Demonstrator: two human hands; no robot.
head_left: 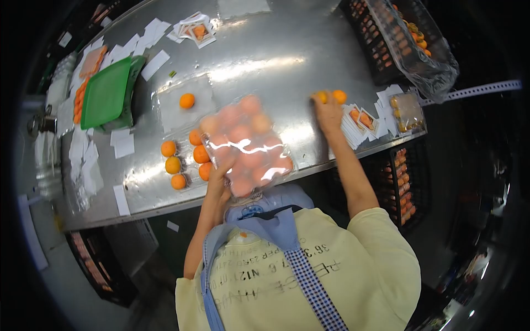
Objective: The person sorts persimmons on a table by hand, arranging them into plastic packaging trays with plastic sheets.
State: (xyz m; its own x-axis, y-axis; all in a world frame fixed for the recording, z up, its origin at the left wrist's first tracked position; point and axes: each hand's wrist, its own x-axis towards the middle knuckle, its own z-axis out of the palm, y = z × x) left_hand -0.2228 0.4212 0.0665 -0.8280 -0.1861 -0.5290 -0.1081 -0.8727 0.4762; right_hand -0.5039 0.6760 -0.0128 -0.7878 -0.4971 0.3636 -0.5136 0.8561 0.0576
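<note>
My left hand (222, 175) grips the near left edge of a clear plastic fruit pack (243, 144), raised and tilted above the table's front edge. Several round orange fruits show through its shiny plastic. Over to the right, my slightly blurred right hand (329, 117) has its fingers closed around an orange fruit (321, 97). Another orange fruit (340, 97) sits right beside those fingers. Left of the pack, several loose orange fruits (172, 164) stand in short rows, partly covered by the pack. A single fruit (187, 100) rests on a clear plastic sheet (165, 113).
A metal table (265, 38) carries a green tray (105, 99) at left and scattered white cards (155, 64). Picture labels (361, 121) and a small clear box (407, 112) lie at right. A black crate (372, 41) with fruit stands at back right.
</note>
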